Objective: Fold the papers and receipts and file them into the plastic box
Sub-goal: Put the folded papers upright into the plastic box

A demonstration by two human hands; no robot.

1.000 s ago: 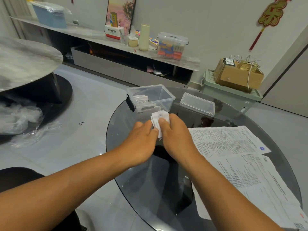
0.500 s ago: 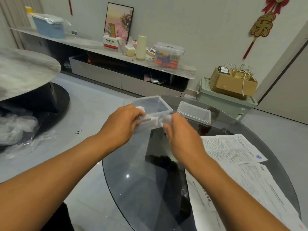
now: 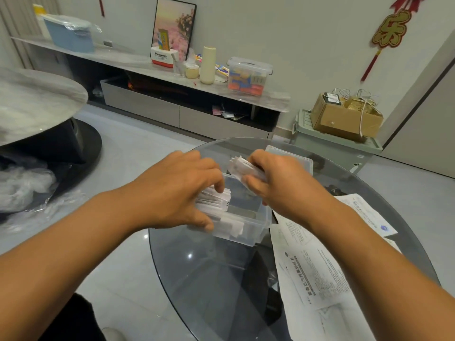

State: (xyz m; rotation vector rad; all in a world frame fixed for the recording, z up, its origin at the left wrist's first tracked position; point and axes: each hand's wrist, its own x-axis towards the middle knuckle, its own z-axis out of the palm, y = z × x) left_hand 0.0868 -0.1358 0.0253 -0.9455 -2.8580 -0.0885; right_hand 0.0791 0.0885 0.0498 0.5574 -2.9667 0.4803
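A clear plastic box [image 3: 256, 227] stands on the round glass table [image 3: 216, 279]. Folded receipts [image 3: 214, 200] lie inside it on the left. My left hand [image 3: 177, 190] reaches over the box's left side, its fingertips on those receipts and its thumb at the box's outer wall. My right hand [image 3: 275, 183] hovers above the box's far right and grips a small wad of folded white paper [image 3: 240, 166]. Printed sheets [image 3: 317, 274] lie spread on the table to the right, partly under my right forearm.
The box's clear lid [image 3: 300, 159] lies just behind my right hand. A green crate [image 3: 337, 146] with a cardboard box on it stands beyond the table. At the left is a second round table [image 3: 37, 102] with plastic wrap below it. A low cabinet lines the wall.
The box now sits nearer to me. My left hand has gone from the box's left wall onto the receipts inside. My right hand has lifted the folded paper over the box.
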